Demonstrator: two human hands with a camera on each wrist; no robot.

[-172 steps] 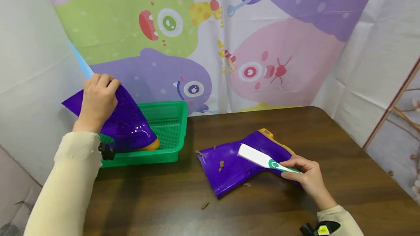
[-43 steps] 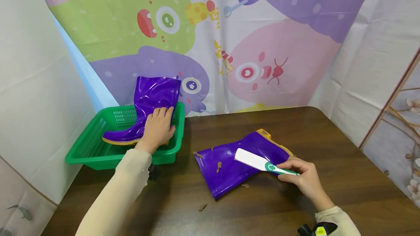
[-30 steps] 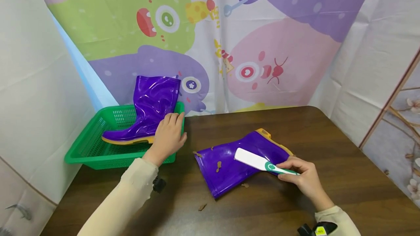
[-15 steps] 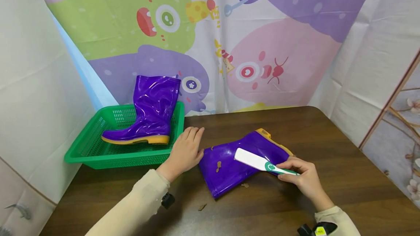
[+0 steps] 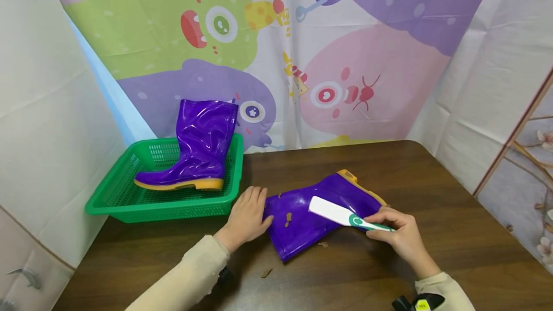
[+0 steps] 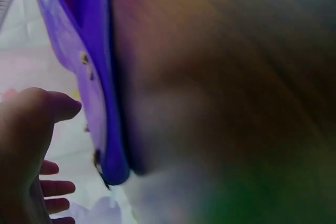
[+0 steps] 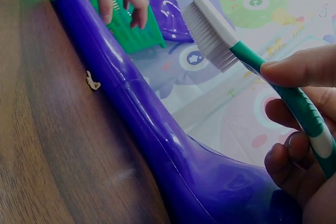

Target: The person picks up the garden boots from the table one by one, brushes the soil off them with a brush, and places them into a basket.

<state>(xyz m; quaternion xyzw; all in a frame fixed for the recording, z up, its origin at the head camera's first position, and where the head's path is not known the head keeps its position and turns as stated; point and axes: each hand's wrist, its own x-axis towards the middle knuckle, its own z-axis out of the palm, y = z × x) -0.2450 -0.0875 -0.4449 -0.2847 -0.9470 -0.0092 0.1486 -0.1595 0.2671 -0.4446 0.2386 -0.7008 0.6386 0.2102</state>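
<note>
My right hand [image 5: 402, 234] grips the green and white handle of a scrubbing brush [image 5: 332, 210]; its white bristles [image 7: 210, 35] show in the right wrist view. Below the brush a purple rubber boot [image 5: 306, 234] with a yellow sole lies on its side, with several brown bits [image 5: 288, 219] on its shaft. My left hand [image 5: 246, 217] is at the boot's top opening, fingers extended and holding nothing. In the left wrist view its thumb [image 6: 65, 106] is near the boot's rim; whether it touches cannot be told.
At the left a green plastic basket [image 5: 164, 212] holds another purple boot [image 5: 203, 143], standing upright on its yellow sole. Loose brown scraps [image 5: 266, 273] lie on the brown wooden table [image 5: 371, 282]. A cartoon-printed cloth [image 5: 367, 85] hangs behind the table.
My left hand lowered the other boot upright into the basket, let go of it and moved right to the lying boot's opening. The right hand and brush have hardly moved.
</note>
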